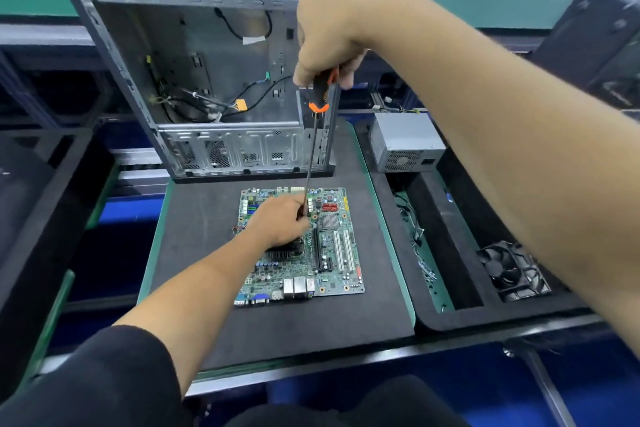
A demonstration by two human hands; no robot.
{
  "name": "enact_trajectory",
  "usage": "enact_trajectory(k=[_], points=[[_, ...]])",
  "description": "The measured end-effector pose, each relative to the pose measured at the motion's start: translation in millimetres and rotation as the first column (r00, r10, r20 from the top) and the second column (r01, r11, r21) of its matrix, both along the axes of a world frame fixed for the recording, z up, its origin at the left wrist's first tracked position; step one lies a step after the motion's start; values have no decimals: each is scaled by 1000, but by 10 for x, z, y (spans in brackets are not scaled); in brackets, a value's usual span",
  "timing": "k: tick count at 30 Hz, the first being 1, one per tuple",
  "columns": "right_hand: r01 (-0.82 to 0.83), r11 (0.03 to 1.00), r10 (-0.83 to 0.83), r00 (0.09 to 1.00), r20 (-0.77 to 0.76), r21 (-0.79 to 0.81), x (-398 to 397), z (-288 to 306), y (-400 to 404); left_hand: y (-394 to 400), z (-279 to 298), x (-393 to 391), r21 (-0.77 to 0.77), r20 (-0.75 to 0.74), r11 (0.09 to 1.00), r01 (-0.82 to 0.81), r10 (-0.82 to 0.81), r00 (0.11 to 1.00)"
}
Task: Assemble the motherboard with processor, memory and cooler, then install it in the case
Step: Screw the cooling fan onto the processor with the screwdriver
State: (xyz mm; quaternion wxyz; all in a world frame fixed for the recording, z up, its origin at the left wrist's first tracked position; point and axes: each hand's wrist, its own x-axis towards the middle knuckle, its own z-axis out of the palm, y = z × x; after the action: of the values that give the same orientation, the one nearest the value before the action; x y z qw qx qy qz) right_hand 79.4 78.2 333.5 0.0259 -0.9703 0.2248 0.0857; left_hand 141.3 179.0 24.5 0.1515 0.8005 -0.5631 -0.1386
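A green motherboard (337,253) lies flat on a black foam mat (204,236). My left hand (278,222) rests over the cooler (285,251) on the board, its fingers pinching the lower shaft of a long screwdriver (311,149). High above the board, my right hand (327,42) grips the screwdriver's black and orange handle, holding the tool nearly upright with its tip at the board beside the cooler. Only the cooler's dark finned edge shows under my hand. The open grey case (194,80) stands behind the board, loose cables inside it.
A grey power supply (405,142) sits at the right behind a black foam tray (433,204). That tray holds a black fan (512,270) and a strip of small cables. Another black tray lies at the left. A green conveyor runs across the back.
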Motion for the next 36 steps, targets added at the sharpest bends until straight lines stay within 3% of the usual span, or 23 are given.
enact_trajectory(k=[4, 8, 15, 18, 20, 23, 25, 31, 36], points=[[-64, 985, 30, 979, 202, 163, -119, -78, -25, 11, 18, -8, -23, -28, 1000, -13, 12, 1000], [-119, 923, -49, 907, 419, 366, -190, -206, 53, 17, 30, -17, -36, -36, 999, -38, 37, 999], [-105, 941, -88, 842, 531, 322, -181, -287, 117, 121, 149, -116, -297, 171, 942, -154, 211, 962], [-145, 945, -74, 780, 622, 293, -185, -164, 138, 194, 208, -70, -365, 100, 895, -257, 312, 945], [-184, 939, -61, 741, 669, 289, -170, -81, 208, 318, 219, 40, -366, -24, 861, -352, 370, 929], [-248, 922, -33, 713, 700, 296, -119, -28, 369, 600, 183, 219, -277, -262, 818, -504, 440, 859], [-300, 899, -3, 722, 692, 318, -47, -50, 496, 801, 150, 296, -209, -337, 806, -554, 472, 814], [-335, 865, 20, 768, 640, 375, 193, -225, 785, 1155, 56, 245, -112, -464, 838, -534, 431, 774], [-334, 862, 47, 801, 596, 382, 262, -353, 859, 1191, 21, 137, -113, -511, 887, -449, 335, 792]])
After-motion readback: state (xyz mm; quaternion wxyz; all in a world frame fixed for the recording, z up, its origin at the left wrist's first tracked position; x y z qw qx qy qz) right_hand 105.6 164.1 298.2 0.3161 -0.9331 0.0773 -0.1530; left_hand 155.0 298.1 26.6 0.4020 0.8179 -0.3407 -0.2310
